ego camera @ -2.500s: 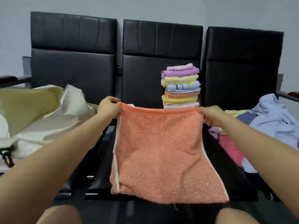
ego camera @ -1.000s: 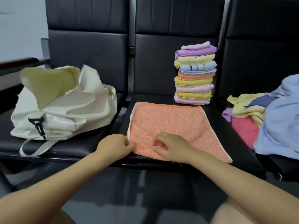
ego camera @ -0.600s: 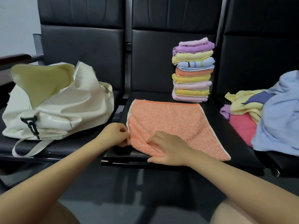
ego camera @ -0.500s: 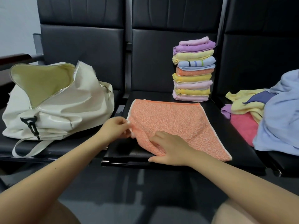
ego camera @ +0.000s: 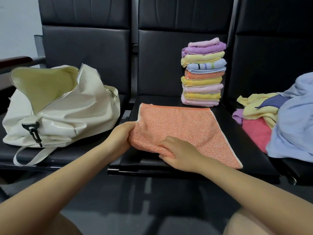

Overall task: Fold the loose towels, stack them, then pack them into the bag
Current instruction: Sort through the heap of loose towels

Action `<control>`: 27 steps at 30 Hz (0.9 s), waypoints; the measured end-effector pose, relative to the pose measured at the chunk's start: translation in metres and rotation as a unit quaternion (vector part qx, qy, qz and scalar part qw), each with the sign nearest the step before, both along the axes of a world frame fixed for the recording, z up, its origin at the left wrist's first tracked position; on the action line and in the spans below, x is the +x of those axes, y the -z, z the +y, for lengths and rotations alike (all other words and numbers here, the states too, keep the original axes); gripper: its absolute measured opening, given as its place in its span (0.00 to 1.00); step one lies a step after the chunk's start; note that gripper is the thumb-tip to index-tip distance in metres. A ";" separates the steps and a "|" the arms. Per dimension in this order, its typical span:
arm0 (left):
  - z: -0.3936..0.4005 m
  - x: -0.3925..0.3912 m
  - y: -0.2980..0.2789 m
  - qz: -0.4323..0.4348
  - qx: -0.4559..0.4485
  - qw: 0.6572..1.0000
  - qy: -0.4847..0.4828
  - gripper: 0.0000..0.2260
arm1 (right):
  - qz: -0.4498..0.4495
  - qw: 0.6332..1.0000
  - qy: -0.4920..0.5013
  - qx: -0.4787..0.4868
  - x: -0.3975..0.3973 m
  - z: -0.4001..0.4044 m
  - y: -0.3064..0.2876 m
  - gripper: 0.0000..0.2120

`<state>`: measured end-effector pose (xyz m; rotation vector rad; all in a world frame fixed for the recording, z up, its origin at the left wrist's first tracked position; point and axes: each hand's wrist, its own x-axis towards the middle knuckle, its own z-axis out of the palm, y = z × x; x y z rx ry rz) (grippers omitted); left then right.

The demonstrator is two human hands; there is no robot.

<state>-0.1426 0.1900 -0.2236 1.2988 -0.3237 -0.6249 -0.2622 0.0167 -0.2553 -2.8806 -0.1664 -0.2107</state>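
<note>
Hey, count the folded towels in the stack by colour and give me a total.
pink towels: 3
yellow towels: 3
purple towel: 1
blue towel: 1
orange towel: 1
Total: 9

Both hands [ego camera: 118,139] gripping orange towel [ego camera: 183,131], middle seat [ego camera: 254,150]
</note>
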 end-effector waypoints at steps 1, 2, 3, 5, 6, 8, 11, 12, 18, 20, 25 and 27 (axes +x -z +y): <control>0.001 -0.001 0.002 -0.043 0.043 0.998 -0.010 0.12 | 0.002 1.000 -0.003 -0.002 0.000 0.000 0.000 0.21; 0.003 -0.001 0.003 -0.097 0.094 0.990 -0.031 0.11 | 0.003 1.000 -0.006 -0.004 0.000 -0.001 0.000 0.21; 0.006 0.000 0.004 -0.149 0.145 0.976 -0.064 0.10 | 0.005 1.000 -0.009 -0.004 0.000 -0.001 0.001 0.21; 0.013 0.004 0.006 -0.213 0.203 0.947 -0.133 0.09 | 0.006 1.000 -0.008 -0.005 -0.001 -0.002 0.000 0.23; 0.016 0.007 0.008 -0.218 0.203 0.943 -0.149 0.09 | 0.003 1.000 -0.007 -0.005 0.000 -0.003 0.000 0.24; 0.020 0.008 0.012 -0.211 0.174 0.951 -0.146 0.09 | -0.004 1.000 -0.007 -0.008 0.000 -0.003 0.001 0.25; 0.021 0.001 0.011 -0.149 0.086 0.977 -0.126 0.09 | -0.016 0.999 -0.019 -0.025 -0.003 -0.003 0.002 0.24; 0.021 -0.001 0.010 -0.152 0.085 0.977 -0.123 0.08 | -0.022 0.999 -0.029 -0.034 -0.004 -0.004 0.002 0.23; 0.039 0.004 0.020 -0.503 0.458 0.731 -0.052 0.09 | -0.045 0.986 -0.091 -0.130 -0.017 -0.006 0.002 0.22; 0.041 0.003 0.025 -0.589 0.455 0.668 -0.031 0.17 | -0.057 0.983 -0.101 -0.141 -0.020 -0.005 0.006 0.21; 0.030 -0.012 0.034 -0.709 0.318 0.621 0.105 0.20 | -0.059 0.991 -0.076 -0.093 -0.021 -0.004 0.005 0.20; 0.024 -0.015 0.040 -0.728 0.328 0.590 0.120 0.20 | -0.050 0.994 -0.049 -0.085 -0.019 -0.006 0.000 0.20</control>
